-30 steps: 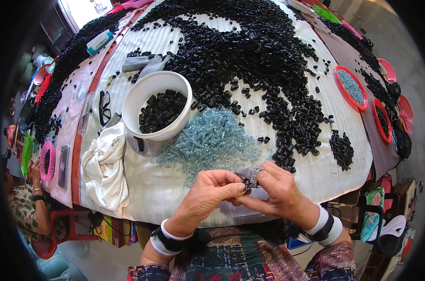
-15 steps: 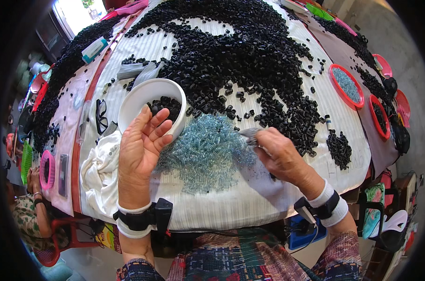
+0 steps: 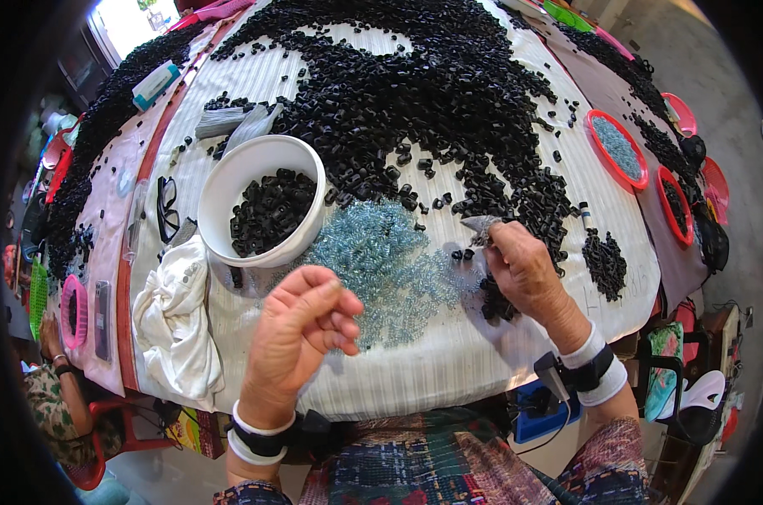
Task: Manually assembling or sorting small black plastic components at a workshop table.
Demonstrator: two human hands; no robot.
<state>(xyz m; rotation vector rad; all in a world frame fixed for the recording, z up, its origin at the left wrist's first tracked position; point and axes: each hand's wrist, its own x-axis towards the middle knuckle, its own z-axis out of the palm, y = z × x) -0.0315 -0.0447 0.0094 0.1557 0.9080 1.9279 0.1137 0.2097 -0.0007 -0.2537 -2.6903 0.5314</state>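
Observation:
My left hand (image 3: 301, 337) is raised over the table's near edge, in front of the white bowl. Its thumb and fingertips are drawn together; anything between them is too small to make out. The white bowl (image 3: 221, 240) holds small black parts (image 3: 276, 210). Right of it spreads a pile of tiny shiny pale-blue pieces, coil-like in look (image 3: 369, 244). My right hand (image 3: 520, 265) grips a grey, pointed bundle (image 3: 481, 223), its tip facing left. A few black parts lie beneath that hand, at the right of the blue pile.
A large heap of black parts (image 3: 432, 93) covers the far table. Left lie eyeglasses (image 3: 168, 209), a white cloth (image 3: 175, 324) and grey bundles (image 3: 251, 126). Red-rimmed trays (image 3: 640, 172) stand right, beside a small black pile (image 3: 605, 265). Another person's hand (image 3: 51, 341) shows far left.
My left hand has moved from the bowl toward me and right, its fingers closing up. My right hand has shifted right and slightly away with the grey bundle. Black parts now show beneath it.

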